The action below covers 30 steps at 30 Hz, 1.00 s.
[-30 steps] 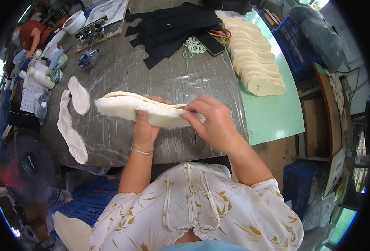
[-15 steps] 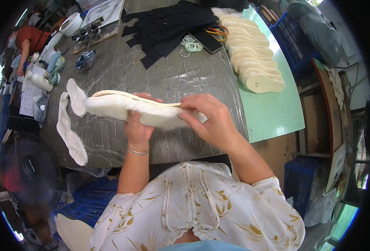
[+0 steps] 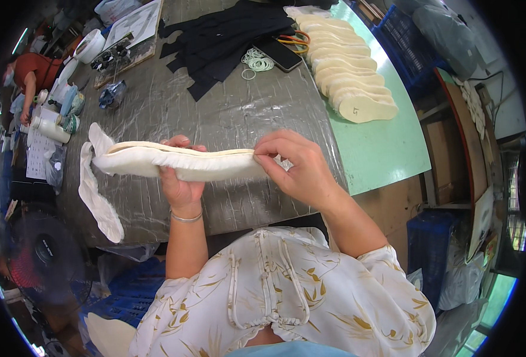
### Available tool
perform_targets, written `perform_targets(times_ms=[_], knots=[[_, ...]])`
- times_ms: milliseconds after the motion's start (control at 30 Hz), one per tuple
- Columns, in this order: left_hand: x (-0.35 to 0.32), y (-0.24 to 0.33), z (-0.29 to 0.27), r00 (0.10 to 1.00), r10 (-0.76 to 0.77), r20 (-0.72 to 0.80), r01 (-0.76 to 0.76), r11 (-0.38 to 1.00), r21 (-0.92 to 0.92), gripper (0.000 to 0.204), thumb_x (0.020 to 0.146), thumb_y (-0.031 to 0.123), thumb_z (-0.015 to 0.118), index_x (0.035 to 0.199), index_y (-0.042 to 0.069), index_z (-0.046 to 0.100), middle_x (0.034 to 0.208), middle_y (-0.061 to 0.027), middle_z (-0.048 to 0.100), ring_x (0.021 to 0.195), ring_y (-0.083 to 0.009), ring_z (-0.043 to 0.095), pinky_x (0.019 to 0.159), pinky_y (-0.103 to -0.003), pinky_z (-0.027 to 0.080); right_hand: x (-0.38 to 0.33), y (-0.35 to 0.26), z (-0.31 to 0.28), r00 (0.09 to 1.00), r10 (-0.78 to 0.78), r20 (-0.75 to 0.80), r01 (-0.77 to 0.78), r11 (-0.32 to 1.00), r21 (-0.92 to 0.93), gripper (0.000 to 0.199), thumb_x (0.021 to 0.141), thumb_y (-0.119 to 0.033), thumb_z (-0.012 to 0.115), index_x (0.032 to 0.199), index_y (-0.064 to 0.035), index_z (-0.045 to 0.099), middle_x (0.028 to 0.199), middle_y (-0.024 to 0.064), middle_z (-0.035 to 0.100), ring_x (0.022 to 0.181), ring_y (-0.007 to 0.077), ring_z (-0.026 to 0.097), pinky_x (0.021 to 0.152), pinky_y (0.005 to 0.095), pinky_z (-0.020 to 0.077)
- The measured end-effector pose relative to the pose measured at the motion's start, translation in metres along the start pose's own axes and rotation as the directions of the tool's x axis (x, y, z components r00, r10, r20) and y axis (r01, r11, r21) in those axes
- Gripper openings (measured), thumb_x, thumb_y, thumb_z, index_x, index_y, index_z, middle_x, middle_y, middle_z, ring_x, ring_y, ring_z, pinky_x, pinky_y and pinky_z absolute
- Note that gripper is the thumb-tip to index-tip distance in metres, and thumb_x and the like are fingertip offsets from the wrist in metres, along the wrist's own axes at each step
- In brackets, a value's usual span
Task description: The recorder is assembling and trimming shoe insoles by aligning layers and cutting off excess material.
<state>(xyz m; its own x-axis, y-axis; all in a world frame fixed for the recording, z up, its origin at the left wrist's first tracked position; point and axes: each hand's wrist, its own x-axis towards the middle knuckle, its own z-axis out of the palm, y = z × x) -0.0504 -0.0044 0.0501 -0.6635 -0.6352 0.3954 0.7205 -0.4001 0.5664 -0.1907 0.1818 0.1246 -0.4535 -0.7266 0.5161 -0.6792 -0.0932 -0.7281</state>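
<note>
Head view: a workshop worktop (image 3: 239, 119) covered in wrinkled clear plastic over grey fills the upper middle of the frame, with a green panel (image 3: 388, 149) at its right end. A row of overlapping cream insoles (image 3: 346, 77) runs along the upper right, black fabric pieces (image 3: 221, 35) lie at the top centre, and a second white sock-like piece (image 3: 96, 196) lies flat at the left.

At the centre of the frame a long cream fabric liner (image 3: 179, 163) is held above the worktop, its long axis running nearly level from left to right, the free toe end pointing to the left of the frame.

The left hand (image 3: 179, 184) is under the middle of the liner, its grip closed around it from below, fingers curling over the top edge. The right hand (image 3: 293, 166) is at the liner's right end, thumb and fingertips pinched shut on the edge there. The right hand is thus at the end, the left nearer the middle, and the left portion hangs unsupported.
</note>
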Motion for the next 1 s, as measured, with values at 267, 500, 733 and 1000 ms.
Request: perform_targets(times_ms=[267, 500, 733, 1000], knots=[[0.001, 0.004, -0.001, 0.997, 0.053, -0.053, -0.052, 0.998, 0.021, 0.037, 0.091, 0.038, 0.065, 0.122, 0.021, 0.054, 0.116, -0.0071, 0.059, 0.094, -0.0284, 0.065, 0.083, -0.041, 0.055, -0.008, -0.001, -0.004, 0.995, 0.099, 0.010, -0.099, 0.995, 0.011, 0.029, 0.076, -0.004, 0.070, 0.104, -0.0038, 0.066, 0.096, 0.0112, 0.068, 0.080, 0.0244, 0.066, 0.069, 0.0330, 0.0540], [0.005, 0.002, 0.000, 0.997, 0.054, -0.055, -0.055, 0.998, -0.021, 0.037, 0.090, 0.036, 0.066, 0.122, 0.021, 0.053, 0.115, -0.0071, 0.059, 0.092, -0.0286, 0.067, 0.080, -0.041, 0.057, -0.009, 0.003, -0.003, 0.999, -0.005, -0.032, 0.004, 1.000, -0.022, 0.024, 0.075, -0.011, 0.075, 0.096, -0.0036, 0.069, 0.093, 0.0095, 0.068, 0.081, 0.0257, 0.062, 0.071, 0.0345, 0.0519], [0.004, -0.001, -0.001, 0.997, 0.038, 0.072, -0.030, 0.993, -0.116, 0.040, 0.091, 0.034, 0.065, 0.124, 0.016, 0.053, 0.121, -0.0115, 0.055, 0.098, -0.0327, 0.066, 0.080, -0.045, 0.060, -0.008, 0.004, -0.001, 0.996, 0.070, 0.057, -0.071, 0.997, 0.015, 0.017, 0.077, -0.002, 0.073, 0.094, -0.0017, 0.071, 0.088, 0.0082, 0.068, 0.081, 0.0213, 0.062, 0.072, 0.0312, 0.0486], [0.007, -0.002, 0.009, 0.994, -0.005, 0.105, 0.001, 0.999, 0.039, 0.043, 0.086, 0.037, 0.069, 0.121, 0.015, 0.058, 0.108, -0.0091, 0.055, 0.094, -0.0273, 0.061, 0.077, -0.037, 0.054, 0.012, -0.010, 0.003, 0.994, 0.040, 0.105, -0.051, 0.994, 0.099, 0.021, 0.078, -0.011, 0.076, 0.098, -0.0028, 0.071, 0.091, 0.0110, 0.069, 0.085, 0.0250, 0.063, 0.074, 0.0340, 0.0500]])
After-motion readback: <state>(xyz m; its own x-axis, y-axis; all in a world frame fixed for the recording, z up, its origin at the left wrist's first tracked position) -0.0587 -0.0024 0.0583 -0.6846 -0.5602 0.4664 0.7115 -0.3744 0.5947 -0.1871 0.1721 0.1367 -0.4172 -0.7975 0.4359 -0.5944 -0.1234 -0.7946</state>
